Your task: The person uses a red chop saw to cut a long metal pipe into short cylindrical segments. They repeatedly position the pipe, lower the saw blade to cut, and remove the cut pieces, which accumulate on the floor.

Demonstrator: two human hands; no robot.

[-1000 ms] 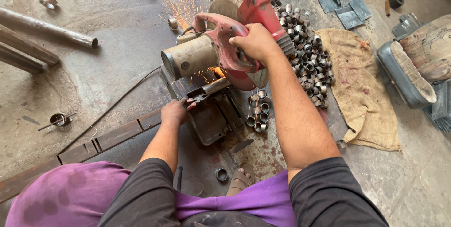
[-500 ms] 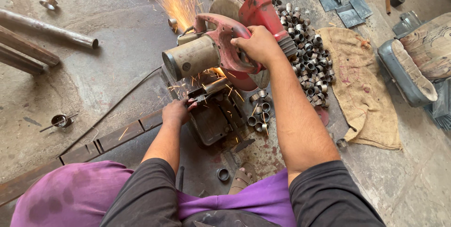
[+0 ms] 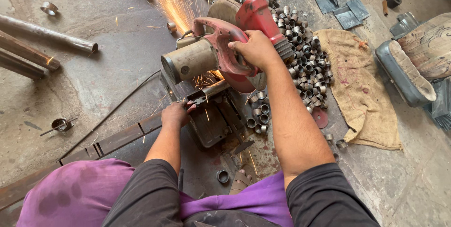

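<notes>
On the stained concrete floor the red chop saw sits mid-cut, sparks spraying; the right hand has its grip clenched on the handle, the left hand grasps the clamped metal pipe. A large heap of cut rings lies beside burlap sacking; uncut pipes wait left, so I judge more remains.

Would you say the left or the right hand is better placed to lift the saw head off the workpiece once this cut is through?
The right, probably. The right hand already grips the handle of the red chop saw, while the left hand is down at the vise, steadying the metal workpiece under the blade.
</notes>
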